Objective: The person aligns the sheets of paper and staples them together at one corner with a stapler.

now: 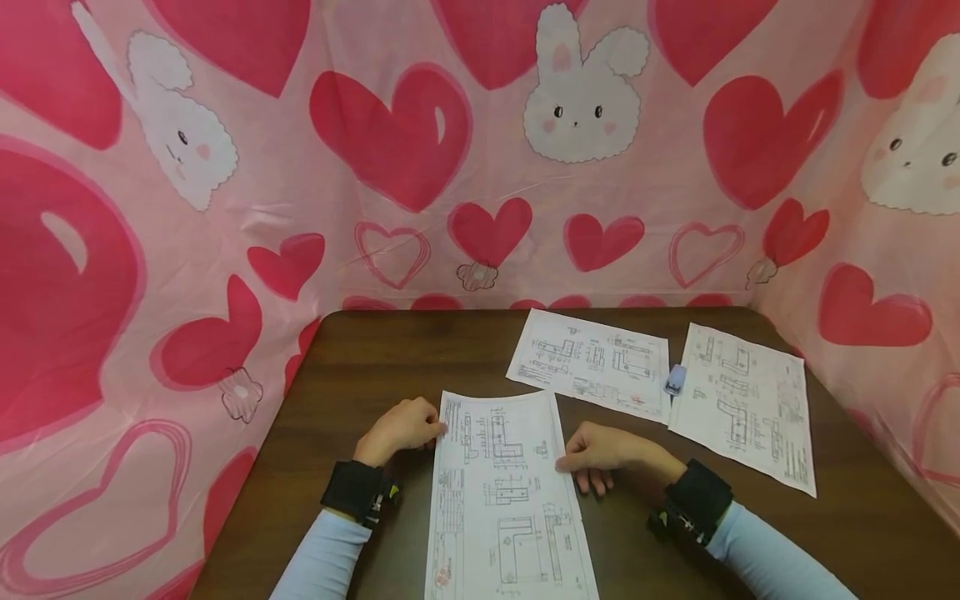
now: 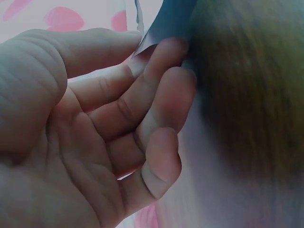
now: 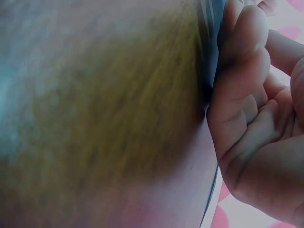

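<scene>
A long printed sheet of technical drawings [image 1: 510, 500] stretches toward the front of the brown table, its far end between the two hands. The left hand [image 1: 403, 429] pinches its left edge near the far corner; in the left wrist view the thumb [image 2: 102, 47] and curled fingers [image 2: 161, 61] meet at the paper's edge. On the opposite side the right hand [image 1: 600, 454] pinches the right edge between thumb and forefinger, with the other fingers curled beneath. The right wrist view shows those curled fingers [image 3: 242, 61] beside the tabletop.
Two more drawing sheets lie at the back right, one landscape [image 1: 592, 362] and one angled [image 1: 750, 400]. Between them sits a small lilac stapler [image 1: 675, 380]. A pink heart-and-rabbit cloth [image 1: 420, 242] hangs behind the brown table [image 1: 375, 358] and along both sides.
</scene>
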The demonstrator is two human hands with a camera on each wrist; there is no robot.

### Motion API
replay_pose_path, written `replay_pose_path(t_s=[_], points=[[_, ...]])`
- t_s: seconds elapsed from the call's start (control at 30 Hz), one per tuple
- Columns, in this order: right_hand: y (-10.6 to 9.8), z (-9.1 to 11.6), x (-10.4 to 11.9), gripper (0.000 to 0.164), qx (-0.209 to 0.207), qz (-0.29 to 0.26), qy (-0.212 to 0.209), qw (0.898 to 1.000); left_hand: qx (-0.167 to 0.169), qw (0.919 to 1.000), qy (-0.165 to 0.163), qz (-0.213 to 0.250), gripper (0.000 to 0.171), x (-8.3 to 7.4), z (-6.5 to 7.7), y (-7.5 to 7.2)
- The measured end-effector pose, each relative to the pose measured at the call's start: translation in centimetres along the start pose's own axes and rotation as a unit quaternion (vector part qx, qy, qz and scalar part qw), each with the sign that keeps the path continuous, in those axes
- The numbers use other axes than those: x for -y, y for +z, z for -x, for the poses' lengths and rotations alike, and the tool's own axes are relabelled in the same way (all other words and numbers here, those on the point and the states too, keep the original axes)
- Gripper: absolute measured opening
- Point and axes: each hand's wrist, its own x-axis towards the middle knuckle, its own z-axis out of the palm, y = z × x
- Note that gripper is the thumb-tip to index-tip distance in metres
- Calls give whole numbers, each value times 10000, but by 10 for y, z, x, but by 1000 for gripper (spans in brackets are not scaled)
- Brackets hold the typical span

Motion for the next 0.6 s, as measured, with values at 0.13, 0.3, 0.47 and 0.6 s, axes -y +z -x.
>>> replay_pose_path(t_s=[0.13,0.3,0.47,0.6], points=[[1,0,0,29,-29,2,38,10000,49,10000,-12,-15,21,1,1,0],[2,1,1,29,-29,-4,52,10000,102,9999,-55,0,21,0,2,-1],[3,3,2,32,-104,72,140,9998,50,9999,-153,-22,23,1,3,-3],[2,5,3,35,-185,273,271,9991,-43,9990,-434,-105,28,0,3,-5]])
